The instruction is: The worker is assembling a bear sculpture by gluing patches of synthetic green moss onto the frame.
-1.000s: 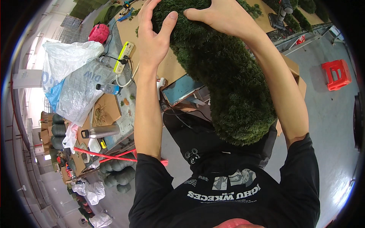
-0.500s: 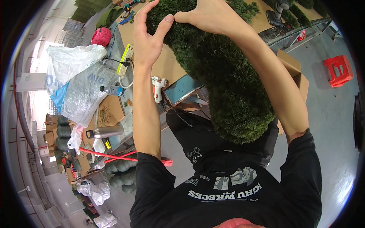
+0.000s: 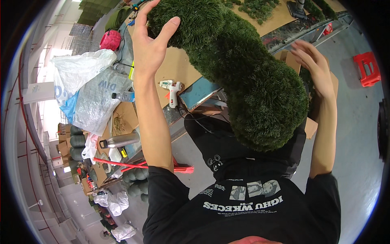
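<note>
A long, lumpy form of dense green artificial foliage point(image 3: 264, 101) stretches from over my lap up onto the table, with a rounded head at its far end. Against the left side of that head lies my left hand point(image 3: 151, 46), its thumb spread wide from the fingers and resting over the foliage. The other fingertips run along the edge, partly cut off by the frame. My right hand point(image 3: 315, 65) is raised in the air to the right of the foliage, apart from it. Its fingers are slightly bent, a little blurred, with nothing visible in them.
A white glue gun point(image 3: 173, 92) sits on the table's near edge, its cable hanging down. Leftward are a water bottle point(image 3: 123, 96), a steel flask point(image 3: 120, 140) and plastic bags point(image 3: 87, 97). A cardboard box point(image 3: 312, 127) stands behind my right arm; a red stool point(image 3: 367, 69) is farther right.
My right hand has left the foliage's far end and swung right and toward me. The left hand stays at that end. The view has shifted slightly.
</note>
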A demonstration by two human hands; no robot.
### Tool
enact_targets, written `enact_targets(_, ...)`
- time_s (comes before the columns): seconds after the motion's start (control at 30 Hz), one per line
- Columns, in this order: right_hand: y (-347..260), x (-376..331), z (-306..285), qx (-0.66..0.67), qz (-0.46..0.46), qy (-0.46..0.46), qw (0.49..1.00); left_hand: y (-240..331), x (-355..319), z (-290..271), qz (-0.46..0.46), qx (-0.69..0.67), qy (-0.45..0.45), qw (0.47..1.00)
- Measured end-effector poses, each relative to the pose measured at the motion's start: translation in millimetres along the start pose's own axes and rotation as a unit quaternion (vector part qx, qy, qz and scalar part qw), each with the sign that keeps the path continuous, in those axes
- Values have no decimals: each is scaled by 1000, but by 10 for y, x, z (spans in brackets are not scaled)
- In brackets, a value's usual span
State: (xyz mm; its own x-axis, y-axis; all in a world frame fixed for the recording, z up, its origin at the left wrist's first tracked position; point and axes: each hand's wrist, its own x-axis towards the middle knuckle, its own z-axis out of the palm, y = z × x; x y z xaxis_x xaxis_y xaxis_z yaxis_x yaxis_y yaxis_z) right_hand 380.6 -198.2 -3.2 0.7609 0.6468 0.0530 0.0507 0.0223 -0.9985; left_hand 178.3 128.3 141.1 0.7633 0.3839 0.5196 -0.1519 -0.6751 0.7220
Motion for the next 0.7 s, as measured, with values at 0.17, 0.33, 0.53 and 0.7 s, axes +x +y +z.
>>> enact_targets(0.17,1113,-480,-668,41,101,150,983,13,19,88,-41,-98,-4,994)
enact_targets(0.33,2027,-516,-632,-351,146,185,906,134,81,72,-18,44,-7,999)
enact_targets(0.53,2317,-441,-384,-556,233,164,781,254,113,121,-88,73,17,993)
enact_targets(0.7,2184,-413,-416,-558,279,150,767,286,90,156,-106,60,23,992)
